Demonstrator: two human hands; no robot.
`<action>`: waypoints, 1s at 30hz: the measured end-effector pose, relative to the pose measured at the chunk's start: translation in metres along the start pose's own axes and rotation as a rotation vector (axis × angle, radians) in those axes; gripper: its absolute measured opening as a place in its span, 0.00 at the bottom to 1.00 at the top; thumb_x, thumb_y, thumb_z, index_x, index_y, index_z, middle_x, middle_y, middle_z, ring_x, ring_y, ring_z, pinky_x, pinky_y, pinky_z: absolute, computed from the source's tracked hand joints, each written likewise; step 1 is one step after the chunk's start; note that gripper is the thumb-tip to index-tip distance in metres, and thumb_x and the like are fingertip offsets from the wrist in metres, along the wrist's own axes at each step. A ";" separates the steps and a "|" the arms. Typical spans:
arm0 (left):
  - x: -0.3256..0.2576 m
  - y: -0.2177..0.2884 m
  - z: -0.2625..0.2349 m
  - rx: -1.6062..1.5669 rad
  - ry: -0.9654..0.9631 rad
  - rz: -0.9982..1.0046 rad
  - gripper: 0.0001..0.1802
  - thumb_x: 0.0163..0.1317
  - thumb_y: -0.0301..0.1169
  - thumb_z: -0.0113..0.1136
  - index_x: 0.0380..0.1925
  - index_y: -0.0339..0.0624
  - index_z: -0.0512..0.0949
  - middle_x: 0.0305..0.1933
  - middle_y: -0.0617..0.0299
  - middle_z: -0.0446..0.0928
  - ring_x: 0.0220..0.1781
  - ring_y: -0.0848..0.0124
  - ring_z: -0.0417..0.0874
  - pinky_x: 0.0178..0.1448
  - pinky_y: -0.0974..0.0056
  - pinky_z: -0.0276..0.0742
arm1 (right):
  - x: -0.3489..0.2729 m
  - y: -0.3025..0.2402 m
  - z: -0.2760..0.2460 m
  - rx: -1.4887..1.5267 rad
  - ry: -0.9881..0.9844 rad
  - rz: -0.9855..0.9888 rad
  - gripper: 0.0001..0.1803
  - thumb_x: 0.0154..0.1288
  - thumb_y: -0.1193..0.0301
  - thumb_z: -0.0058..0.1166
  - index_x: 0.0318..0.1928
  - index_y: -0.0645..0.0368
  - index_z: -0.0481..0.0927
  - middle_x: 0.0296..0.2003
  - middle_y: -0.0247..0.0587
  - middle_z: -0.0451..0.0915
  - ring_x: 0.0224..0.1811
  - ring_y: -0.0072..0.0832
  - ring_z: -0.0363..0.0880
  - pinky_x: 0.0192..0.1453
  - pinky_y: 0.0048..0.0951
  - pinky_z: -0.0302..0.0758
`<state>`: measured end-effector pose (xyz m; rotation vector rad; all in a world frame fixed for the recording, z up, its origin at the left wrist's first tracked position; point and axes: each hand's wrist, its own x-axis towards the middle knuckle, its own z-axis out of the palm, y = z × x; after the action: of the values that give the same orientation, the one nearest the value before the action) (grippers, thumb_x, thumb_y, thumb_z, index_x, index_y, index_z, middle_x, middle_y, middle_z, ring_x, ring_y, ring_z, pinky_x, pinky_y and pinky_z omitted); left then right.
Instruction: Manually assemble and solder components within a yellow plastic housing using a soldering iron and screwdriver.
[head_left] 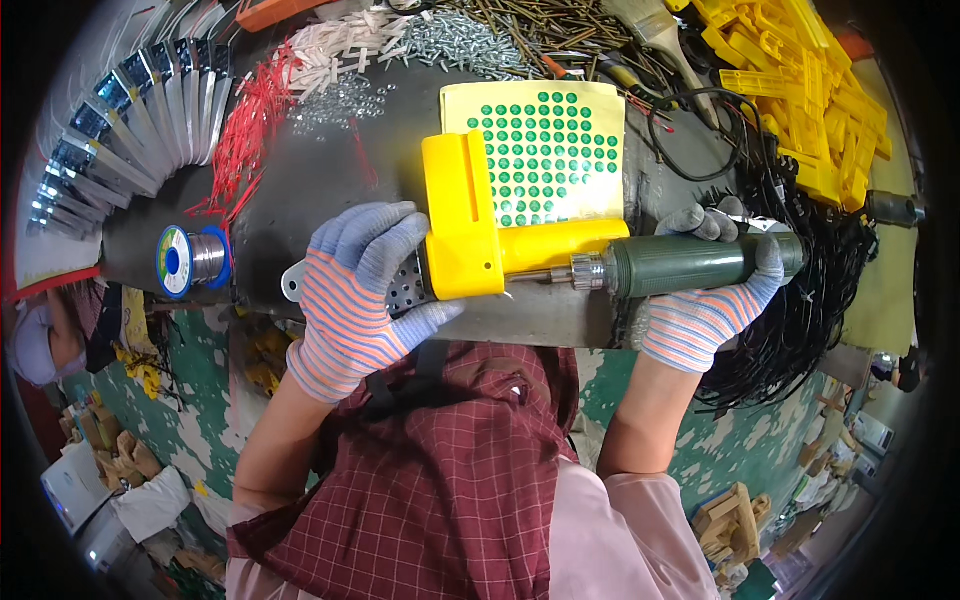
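In a striped work glove, my left hand [355, 290] is closed around the metal end of a yellow plastic housing [462, 265], its thumb along the lower edge. A perforated metal plate [408, 285] shows between the fingers and the housing. My right hand [715, 300], gloved alike, is wrapped round a dark green electric screwdriver [675, 265] lying level. The screwdriver's bit [535, 275] points left and reaches the housing's lower right side; its tip is hard to make out. A yellow arm of the housing [565, 243] runs to the right just above the bit.
Behind the housing lies a sheet of round green stickers [545, 160]. A solder spool [190, 262] stands at left, near red wires [250, 140] and rows of metal strips [150, 130]. Screws [460, 45], a brush [655, 30], yellow parts [810, 90] and black cables [800, 330] crowd the back and right.
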<state>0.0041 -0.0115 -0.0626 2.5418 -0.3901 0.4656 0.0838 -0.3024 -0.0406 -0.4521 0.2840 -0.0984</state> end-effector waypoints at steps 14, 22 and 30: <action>0.006 -0.016 -0.023 -0.214 -0.037 -0.106 0.30 0.54 0.44 0.72 0.52 0.40 0.75 0.51 0.50 0.77 0.50 0.51 0.79 0.57 0.52 0.75 | -0.014 -0.002 0.005 0.033 -0.057 0.002 0.33 0.56 0.56 0.65 0.53 0.68 0.73 0.30 0.37 0.74 0.36 0.32 0.74 0.54 0.38 0.75; 0.037 -0.091 -0.028 0.522 -0.067 -0.180 0.08 0.61 0.31 0.63 0.40 0.47 0.82 0.38 0.58 0.80 0.41 0.56 0.81 0.45 0.54 0.75 | -0.015 0.001 0.010 -0.031 -0.117 -0.063 0.40 0.58 0.57 0.64 0.64 0.69 0.67 0.30 0.37 0.75 0.37 0.31 0.73 0.56 0.39 0.74; 0.047 -0.075 -0.033 0.280 0.007 -0.216 0.06 0.63 0.31 0.61 0.37 0.42 0.78 0.38 0.54 0.79 0.39 0.55 0.81 0.44 0.53 0.75 | -0.017 0.000 0.010 -0.056 -0.120 -0.087 0.39 0.59 0.57 0.63 0.63 0.70 0.66 0.31 0.38 0.75 0.38 0.32 0.75 0.59 0.41 0.74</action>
<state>0.0650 0.0596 -0.0505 2.8098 -0.0459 0.4745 0.0700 -0.2956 -0.0281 -0.5240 0.1491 -0.1476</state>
